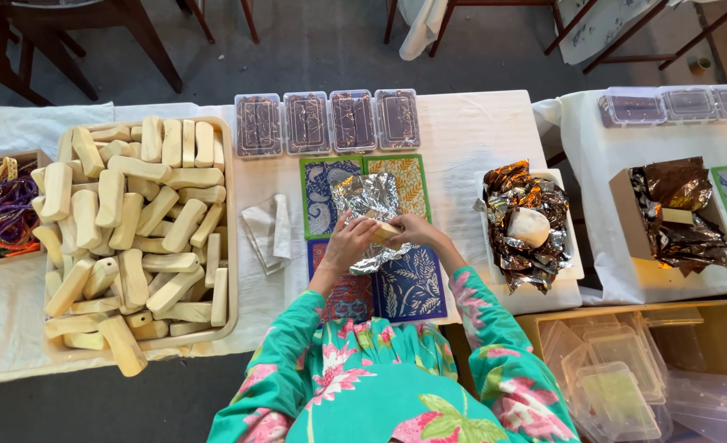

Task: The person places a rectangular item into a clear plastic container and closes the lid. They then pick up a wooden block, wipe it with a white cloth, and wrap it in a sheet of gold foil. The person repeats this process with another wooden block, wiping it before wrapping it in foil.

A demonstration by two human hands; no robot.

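My left hand (350, 240) and my right hand (412, 230) meet over a crinkled sheet of silver foil (369, 200) and together hold a pale, cream-coloured bar (385, 232) on it. The foil lies on colourful patterned mats (408, 283) in blue, green and yellow at the middle of the white-covered table (462, 131). Both my sleeves are turquoise with pink flowers.
A big tray (229, 246) piled with several cream bars stands at left, a folded white cloth (270, 231) beside it. Several lidded clear boxes (328, 122) line the back. A box of brown foil with one bar (528, 226) sits right; empty plastic containers (626, 385) lie lower right.
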